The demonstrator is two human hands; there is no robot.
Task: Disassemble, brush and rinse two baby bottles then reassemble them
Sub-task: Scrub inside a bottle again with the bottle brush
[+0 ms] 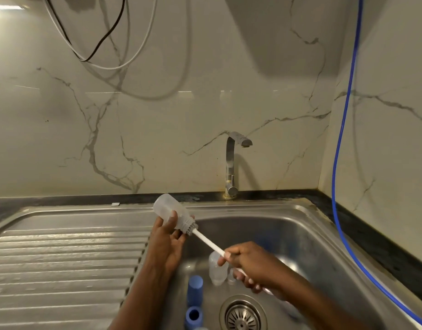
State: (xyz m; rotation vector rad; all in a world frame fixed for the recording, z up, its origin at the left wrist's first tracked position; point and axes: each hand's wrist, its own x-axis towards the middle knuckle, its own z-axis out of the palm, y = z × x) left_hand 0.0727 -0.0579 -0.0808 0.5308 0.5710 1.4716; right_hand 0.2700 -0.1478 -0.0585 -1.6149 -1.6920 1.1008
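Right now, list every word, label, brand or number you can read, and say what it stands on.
No readable text anywhere.
Bottle in the left hand: translucent, any markings too faint to read.
Brush in the right hand: plain white handle.
Blue caps in the sink: no lettering shows.
Faucet: no brand visible.

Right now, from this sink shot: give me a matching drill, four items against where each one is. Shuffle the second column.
Column A
1. tilted bottle
2. brush
3. second bottle
4. blue hose

Column B
a. gripped by the right hand
b. hangs down along the right wall
c. held in the left hand
d. down in the sink basin

Pairs: 1-c, 2-a, 3-d, 4-b
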